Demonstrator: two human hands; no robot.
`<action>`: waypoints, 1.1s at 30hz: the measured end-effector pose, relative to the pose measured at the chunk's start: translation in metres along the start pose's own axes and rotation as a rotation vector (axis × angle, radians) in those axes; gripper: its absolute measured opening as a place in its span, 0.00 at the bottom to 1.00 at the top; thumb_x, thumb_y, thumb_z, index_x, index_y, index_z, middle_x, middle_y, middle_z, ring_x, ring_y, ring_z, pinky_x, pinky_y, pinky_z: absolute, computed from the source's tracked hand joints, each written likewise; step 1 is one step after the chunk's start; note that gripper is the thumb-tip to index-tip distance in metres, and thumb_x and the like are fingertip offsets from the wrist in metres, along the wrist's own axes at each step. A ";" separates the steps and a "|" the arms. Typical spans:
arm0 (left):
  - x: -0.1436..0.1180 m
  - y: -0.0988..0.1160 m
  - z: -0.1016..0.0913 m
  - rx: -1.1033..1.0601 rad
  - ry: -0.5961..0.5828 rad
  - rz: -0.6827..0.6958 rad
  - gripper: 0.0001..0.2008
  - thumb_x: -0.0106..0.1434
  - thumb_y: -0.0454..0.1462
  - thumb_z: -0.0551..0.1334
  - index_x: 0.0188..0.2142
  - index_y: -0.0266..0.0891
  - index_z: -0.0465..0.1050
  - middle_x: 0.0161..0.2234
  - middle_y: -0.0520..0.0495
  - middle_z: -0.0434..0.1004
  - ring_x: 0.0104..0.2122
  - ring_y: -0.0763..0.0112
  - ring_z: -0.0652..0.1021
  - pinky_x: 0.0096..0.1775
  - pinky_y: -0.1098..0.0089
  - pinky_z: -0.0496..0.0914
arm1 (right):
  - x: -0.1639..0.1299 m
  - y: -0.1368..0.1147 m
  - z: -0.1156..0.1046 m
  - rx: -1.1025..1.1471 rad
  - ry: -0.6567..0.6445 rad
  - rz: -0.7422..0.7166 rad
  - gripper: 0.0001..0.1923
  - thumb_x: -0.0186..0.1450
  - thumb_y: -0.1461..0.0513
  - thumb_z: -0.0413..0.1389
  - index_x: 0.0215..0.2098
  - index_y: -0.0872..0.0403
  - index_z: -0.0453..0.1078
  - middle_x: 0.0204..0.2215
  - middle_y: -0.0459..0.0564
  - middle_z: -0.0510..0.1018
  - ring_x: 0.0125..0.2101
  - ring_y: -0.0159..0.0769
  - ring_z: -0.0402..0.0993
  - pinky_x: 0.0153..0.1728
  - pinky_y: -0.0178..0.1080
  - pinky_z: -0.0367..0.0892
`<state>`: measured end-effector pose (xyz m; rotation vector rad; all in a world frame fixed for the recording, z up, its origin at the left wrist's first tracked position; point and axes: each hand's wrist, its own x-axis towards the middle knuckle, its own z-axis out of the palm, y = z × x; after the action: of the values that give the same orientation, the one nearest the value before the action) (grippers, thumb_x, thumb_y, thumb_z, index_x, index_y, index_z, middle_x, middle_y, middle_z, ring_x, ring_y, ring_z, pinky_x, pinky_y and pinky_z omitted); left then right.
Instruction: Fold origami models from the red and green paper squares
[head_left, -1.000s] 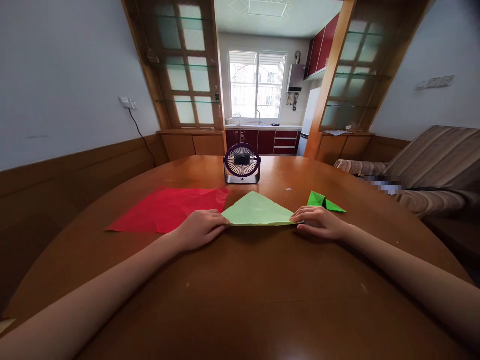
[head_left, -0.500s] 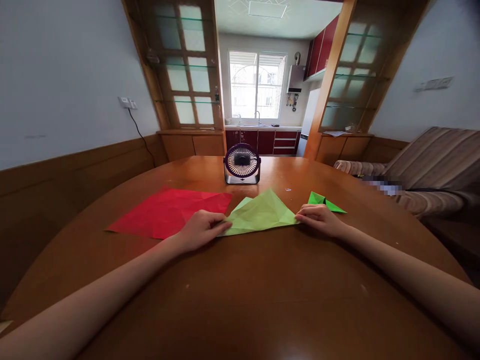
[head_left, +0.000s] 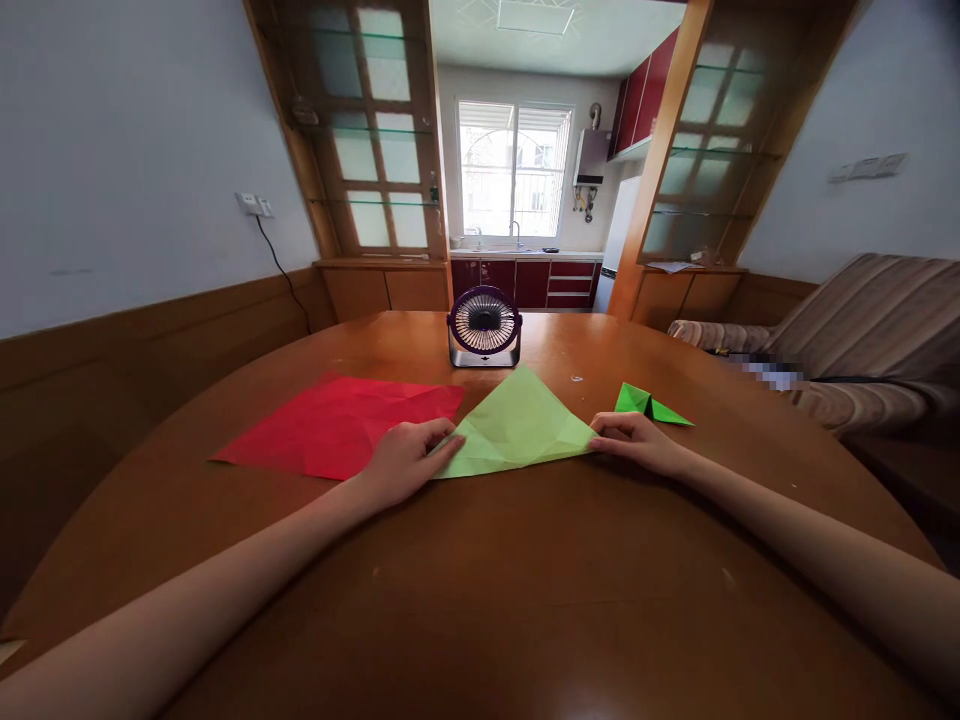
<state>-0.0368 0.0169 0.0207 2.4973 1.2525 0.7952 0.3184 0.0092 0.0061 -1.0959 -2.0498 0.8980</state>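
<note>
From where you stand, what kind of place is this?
Most likely a home dining area. A round wooden table holds a small desk fan and coloured paper; a striped sofa stands to the right, and a kitchen with red cabinets and a window opens behind.

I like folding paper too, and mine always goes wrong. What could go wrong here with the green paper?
The light green paper is held only at its two side corners, by the left hand and right hand, so an uneven pull might tear it or crease it crookedly. The small fan faces it just behind; if running, which I cannot tell, it could flutter the sheet. The left hand also sits by the red paper and might nudge it.
</note>
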 end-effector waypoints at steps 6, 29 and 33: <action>0.001 0.003 0.000 0.093 0.013 -0.084 0.20 0.67 0.49 0.50 0.31 0.39 0.71 0.21 0.52 0.68 0.23 0.71 0.69 0.26 0.73 0.58 | 0.004 0.004 0.004 -0.079 0.079 0.032 0.22 0.64 0.45 0.54 0.27 0.56 0.69 0.24 0.45 0.68 0.25 0.30 0.62 0.27 0.35 0.58; 0.002 -0.005 0.019 0.627 0.089 0.343 0.14 0.69 0.35 0.51 0.49 0.35 0.71 0.48 0.35 0.74 0.47 0.55 0.74 0.46 0.58 0.69 | 0.008 0.009 0.016 -0.474 0.216 -0.096 0.13 0.68 0.56 0.50 0.44 0.54 0.70 0.35 0.51 0.78 0.33 0.37 0.73 0.35 0.39 0.68; 0.005 -0.011 0.024 0.511 0.016 0.483 0.16 0.70 0.32 0.50 0.52 0.39 0.70 0.58 0.37 0.67 0.57 0.57 0.69 0.54 0.54 0.67 | 0.009 0.007 0.016 -0.505 0.181 -0.156 0.12 0.69 0.57 0.49 0.42 0.54 0.72 0.40 0.54 0.78 0.40 0.40 0.74 0.41 0.42 0.69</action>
<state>-0.0278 0.0280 -0.0022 3.2884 0.9513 0.6468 0.3051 0.0156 -0.0070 -1.1969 -2.2258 0.1917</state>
